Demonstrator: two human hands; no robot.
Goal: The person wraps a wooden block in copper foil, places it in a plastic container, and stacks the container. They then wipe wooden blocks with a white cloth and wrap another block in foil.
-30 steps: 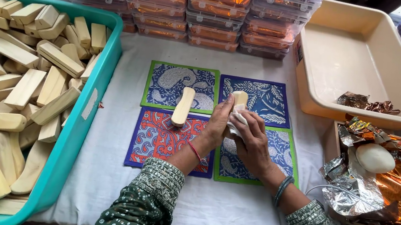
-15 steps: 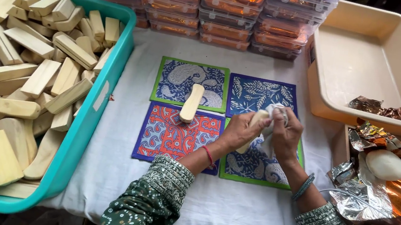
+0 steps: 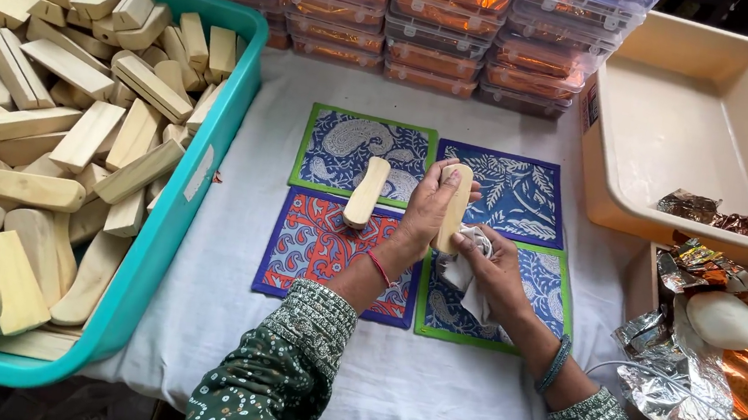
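My left hand (image 3: pixel 428 209) grips a pale rounded wooden piece (image 3: pixel 456 201) upright over the patterned mats. Beside it my right hand (image 3: pixel 491 268) holds a crumpled white cloth (image 3: pixel 469 282) against the lower part of that piece. A second wooden piece (image 3: pixel 366 191) lies loose on the mats, just left of my left hand. The four mats are a green-edged blue one (image 3: pixel 344 146), a dark blue one (image 3: pixel 521 197), a red and blue one (image 3: pixel 314 245) and a green-edged one (image 3: pixel 543 290) under the cloth.
A teal tub (image 3: pixel 169 234) heaped with several wooden blocks (image 3: pixel 55 127) fills the left. Stacked clear lidded boxes (image 3: pixel 395 25) line the far edge. At right stand a cream tray (image 3: pixel 683 133) with foil scraps, crumpled foil wrappers (image 3: pixel 729 391) and a white oval lump (image 3: pixel 724 319).
The view has shifted, so everything sits a little further right. My hands have turned the wooden piece more upright, and the cloth has slid from its top down to its lower part.
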